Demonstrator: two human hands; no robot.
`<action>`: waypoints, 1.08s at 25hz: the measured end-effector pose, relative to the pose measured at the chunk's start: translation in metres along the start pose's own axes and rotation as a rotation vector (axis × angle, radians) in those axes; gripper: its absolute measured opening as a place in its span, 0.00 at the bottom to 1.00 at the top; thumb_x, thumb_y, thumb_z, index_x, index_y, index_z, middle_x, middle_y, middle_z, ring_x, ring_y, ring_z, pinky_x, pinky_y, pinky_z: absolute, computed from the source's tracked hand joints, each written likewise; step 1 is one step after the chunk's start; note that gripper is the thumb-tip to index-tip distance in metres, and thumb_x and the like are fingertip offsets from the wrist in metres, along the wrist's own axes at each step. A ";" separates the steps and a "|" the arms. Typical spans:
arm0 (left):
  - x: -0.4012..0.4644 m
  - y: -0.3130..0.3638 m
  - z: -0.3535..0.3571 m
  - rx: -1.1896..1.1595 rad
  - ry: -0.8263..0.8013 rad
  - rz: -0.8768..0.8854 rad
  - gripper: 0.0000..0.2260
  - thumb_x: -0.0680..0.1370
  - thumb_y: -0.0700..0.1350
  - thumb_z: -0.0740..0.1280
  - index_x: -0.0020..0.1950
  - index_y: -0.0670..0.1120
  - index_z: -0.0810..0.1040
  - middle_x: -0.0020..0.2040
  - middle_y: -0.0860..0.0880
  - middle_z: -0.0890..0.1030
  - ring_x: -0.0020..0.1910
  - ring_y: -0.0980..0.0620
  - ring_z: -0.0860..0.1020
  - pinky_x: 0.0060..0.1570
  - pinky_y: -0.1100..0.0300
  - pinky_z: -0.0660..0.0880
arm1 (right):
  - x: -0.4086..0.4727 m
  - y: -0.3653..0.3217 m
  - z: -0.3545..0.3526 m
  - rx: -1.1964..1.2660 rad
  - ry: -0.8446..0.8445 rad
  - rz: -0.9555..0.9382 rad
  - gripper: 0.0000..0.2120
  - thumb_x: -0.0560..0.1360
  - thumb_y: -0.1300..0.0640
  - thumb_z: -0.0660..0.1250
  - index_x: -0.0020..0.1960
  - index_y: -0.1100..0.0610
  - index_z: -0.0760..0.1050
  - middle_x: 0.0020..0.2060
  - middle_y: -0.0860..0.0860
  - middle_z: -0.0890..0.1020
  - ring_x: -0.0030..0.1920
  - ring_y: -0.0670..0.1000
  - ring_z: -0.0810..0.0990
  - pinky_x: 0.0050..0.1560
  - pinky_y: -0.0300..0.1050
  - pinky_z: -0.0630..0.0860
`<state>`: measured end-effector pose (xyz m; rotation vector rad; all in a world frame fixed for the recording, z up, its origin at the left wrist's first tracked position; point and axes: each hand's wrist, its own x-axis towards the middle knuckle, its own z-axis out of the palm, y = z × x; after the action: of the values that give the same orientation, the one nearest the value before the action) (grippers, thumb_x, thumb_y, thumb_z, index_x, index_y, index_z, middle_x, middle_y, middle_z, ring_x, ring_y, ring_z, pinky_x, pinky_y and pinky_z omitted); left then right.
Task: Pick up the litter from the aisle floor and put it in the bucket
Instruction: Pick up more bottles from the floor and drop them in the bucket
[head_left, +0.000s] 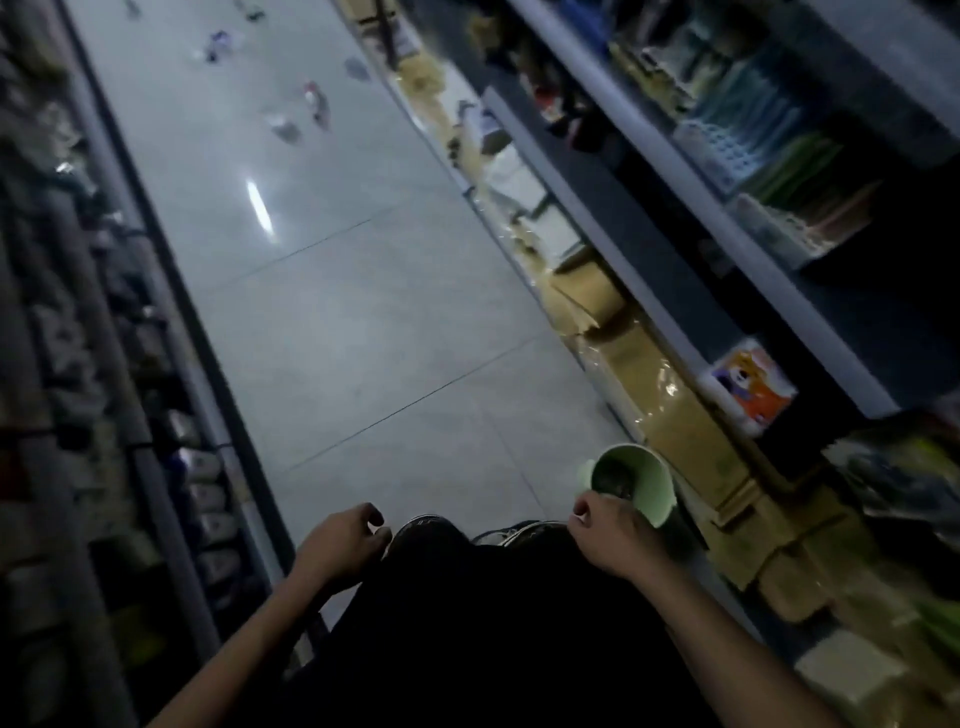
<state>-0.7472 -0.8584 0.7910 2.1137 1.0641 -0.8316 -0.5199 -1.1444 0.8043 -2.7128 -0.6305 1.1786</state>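
Right hand (610, 535) grips the near rim of the pale green bucket (655, 486), whose mouth tilts up toward the camera with dark litter inside. Left hand (345, 538) hangs loosely curled, holding nothing. Scattered litter (298, 111) lies far up the aisle floor (332, 291), between the shelves (675, 249).

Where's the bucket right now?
In the head view the pale green plastic bucket sits low on the right, held at its rim by the right hand, beside the cardboard boxes under the right-hand shelving.
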 end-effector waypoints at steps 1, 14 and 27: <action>-0.008 -0.020 0.001 -0.033 0.011 -0.033 0.12 0.75 0.59 0.63 0.53 0.55 0.78 0.46 0.54 0.85 0.48 0.51 0.82 0.50 0.56 0.78 | 0.001 -0.014 0.001 -0.032 -0.012 -0.019 0.13 0.79 0.45 0.63 0.57 0.52 0.79 0.57 0.54 0.84 0.59 0.57 0.81 0.56 0.48 0.76; -0.022 -0.079 -0.034 -0.223 0.130 -0.196 0.16 0.77 0.60 0.61 0.60 0.56 0.78 0.52 0.54 0.84 0.48 0.53 0.81 0.49 0.54 0.79 | 0.050 -0.111 -0.028 -0.237 -0.037 -0.237 0.15 0.80 0.42 0.63 0.59 0.50 0.78 0.54 0.50 0.83 0.52 0.53 0.81 0.51 0.49 0.79; 0.030 -0.027 -0.086 -0.324 0.151 -0.398 0.15 0.77 0.61 0.61 0.57 0.55 0.79 0.53 0.52 0.85 0.49 0.51 0.81 0.50 0.54 0.79 | 0.193 -0.185 -0.127 -0.300 -0.165 -0.351 0.17 0.80 0.43 0.62 0.61 0.52 0.78 0.55 0.51 0.83 0.53 0.53 0.81 0.51 0.49 0.78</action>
<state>-0.7337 -0.7674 0.8135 1.7380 1.6168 -0.6279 -0.3704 -0.8886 0.8116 -2.5858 -1.3415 1.3072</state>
